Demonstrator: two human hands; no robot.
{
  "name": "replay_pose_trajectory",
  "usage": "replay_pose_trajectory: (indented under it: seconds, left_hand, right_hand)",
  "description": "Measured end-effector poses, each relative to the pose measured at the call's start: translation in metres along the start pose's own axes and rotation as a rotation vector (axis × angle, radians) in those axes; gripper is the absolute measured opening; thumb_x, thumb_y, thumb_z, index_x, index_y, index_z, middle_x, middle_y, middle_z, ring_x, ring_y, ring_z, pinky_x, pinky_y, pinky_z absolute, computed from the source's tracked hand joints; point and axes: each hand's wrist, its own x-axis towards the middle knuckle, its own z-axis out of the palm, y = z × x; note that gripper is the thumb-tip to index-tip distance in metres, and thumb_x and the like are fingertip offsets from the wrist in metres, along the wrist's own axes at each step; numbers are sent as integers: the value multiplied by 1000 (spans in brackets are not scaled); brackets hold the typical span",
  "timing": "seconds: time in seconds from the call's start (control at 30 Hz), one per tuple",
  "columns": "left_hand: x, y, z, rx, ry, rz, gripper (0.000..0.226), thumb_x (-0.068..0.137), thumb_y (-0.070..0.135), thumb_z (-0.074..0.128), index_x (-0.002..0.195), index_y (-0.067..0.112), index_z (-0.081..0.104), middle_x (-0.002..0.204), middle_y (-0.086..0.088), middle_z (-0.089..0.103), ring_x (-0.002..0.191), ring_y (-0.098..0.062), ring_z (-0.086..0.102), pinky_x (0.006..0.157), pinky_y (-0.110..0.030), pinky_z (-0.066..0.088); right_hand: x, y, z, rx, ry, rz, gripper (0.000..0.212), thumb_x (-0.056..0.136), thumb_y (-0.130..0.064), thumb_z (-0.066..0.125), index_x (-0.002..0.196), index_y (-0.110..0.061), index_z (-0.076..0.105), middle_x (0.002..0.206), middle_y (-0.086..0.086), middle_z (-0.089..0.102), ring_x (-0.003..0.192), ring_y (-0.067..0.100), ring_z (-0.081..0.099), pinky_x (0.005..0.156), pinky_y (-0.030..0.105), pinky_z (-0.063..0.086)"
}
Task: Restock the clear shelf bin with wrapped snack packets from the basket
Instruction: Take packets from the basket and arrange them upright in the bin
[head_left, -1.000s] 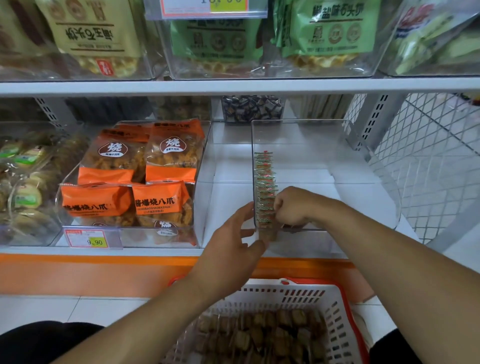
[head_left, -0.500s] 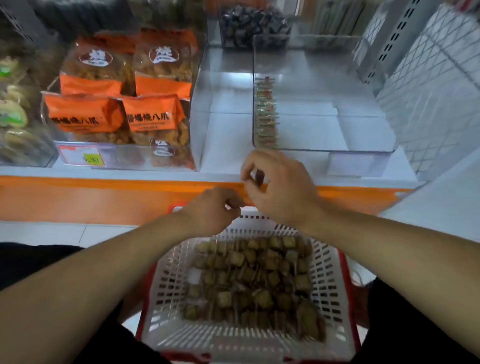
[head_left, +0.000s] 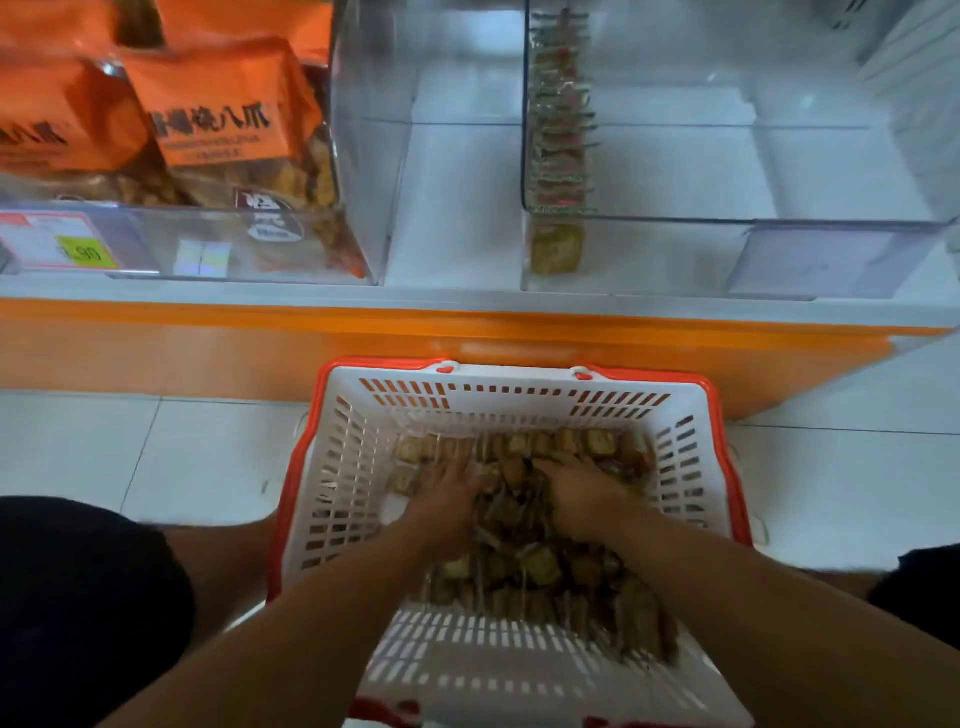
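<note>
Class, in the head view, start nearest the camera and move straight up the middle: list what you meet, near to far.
Near basket wall → snack packets → both hands, left hand, right hand → far basket rim → orange shelf edge → clear shelf bin.

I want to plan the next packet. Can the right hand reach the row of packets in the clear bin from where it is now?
Probably yes: the right hand is down in the basket, but the clear bin is open on top, with nothing over its row of packets.

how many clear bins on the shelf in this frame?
2: the clear shelf bin on the right with one row of snack packets, and a bin on the left holding orange bags. Others may sit out of view.
</note>
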Motion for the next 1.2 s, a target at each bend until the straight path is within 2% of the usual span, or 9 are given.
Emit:
replay_pose_trajectory:
  seconds: [0.17, 0.3, 0.47, 0.67, 0.77, 0.87, 0.97, 1.07, 1.2]
  left_hand:
    - [13, 4, 31, 77, -14, -33, 122, 73, 59, 80, 158, 43, -6, 169, -11, -14, 154, -41, -6, 117, -64, 26]
    - [14, 12, 39, 82, 183, -48, 105, 75, 56, 77, 156, 32, 14, 152, -13, 30, 135, -39, 36, 96, -48, 47]
    - [19, 18, 38, -46, -26, -86, 87, 89, 43, 71, 156, 14, 24, 161, -18, 23, 145, -42, 31, 114, -48, 36]
    - [16, 24, 26, -251, 47, -50, 36, 93, 31, 65, 125, 17, 56, 119, -11, 69, 104, -32, 67, 84, -39, 56]
    - [5, 26, 9, -404, 64, -27, 23, 86, 42, 68, 108, 45, 62, 95, 10, 72, 86, -9, 69, 66, -19, 53]
    - [-12, 28, -26, -671, 126, -24, 17, 76, 54, 70, 81, 67, 60, 72, 32, 67, 68, 13, 63, 51, -3, 43]
    - [-31, 33, -77, -937, -18, -13, 22, 75, 38, 74, 92, 51, 73, 90, 23, 75, 84, -2, 73, 67, -22, 59]
    - [-48, 39, -128, -1240, -129, 14, 27, 73, 3, 63, 97, 6, 73, 96, -6, 78, 90, -22, 77, 80, -46, 63]
    - [-90, 58, -196, -1236, -112, 43, 34, 69, 3, 58, 101, -4, 60, 96, -18, 65, 74, -26, 74, 69, -45, 63]
  right_hand:
    - [13, 8, 13, -145, 10, 16, 86, 90, -32, 67, 159, -24, 16, 165, 8, 6, 151, 39, 15, 111, 50, 43]
    - [14, 4, 12, -175, 4, 36, 79, 86, -38, 72, 151, -19, 32, 162, 14, 12, 148, 38, 20, 108, 48, 45]
    - [10, 7, 21, -134, -43, 24, 87, 90, -43, 64, 158, -21, 15, 152, 11, 37, 135, 35, 35, 105, 47, 46]
    - [3, 6, 11, -20, -51, 17, 71, 82, -44, 71, 141, -21, 39, 122, 11, 60, 111, 33, 59, 81, 33, 45]
    - [-9, 0, -4, 120, -36, 21, 42, 89, -36, 68, 124, -21, 52, 119, 8, 62, 112, 30, 60, 84, 31, 47]
    - [-30, -19, -41, 187, -56, 2, 46, 88, -25, 68, 132, -20, 53, 133, 7, 57, 125, 30, 55, 103, 40, 48]
    - [-57, -43, -93, 140, -10, -84, 29, 90, -18, 63, 119, -21, 61, 122, 6, 63, 111, 25, 60, 84, 29, 52]
    - [-94, -69, -141, -6, 68, -118, 15, 91, -18, 57, 105, -16, 63, 103, 7, 67, 93, 25, 62, 84, 34, 53]
    - [-157, -92, -199, -18, 220, -198, 16, 91, -29, 65, 106, -25, 62, 93, -5, 63, 79, 12, 58, 64, 31, 46]
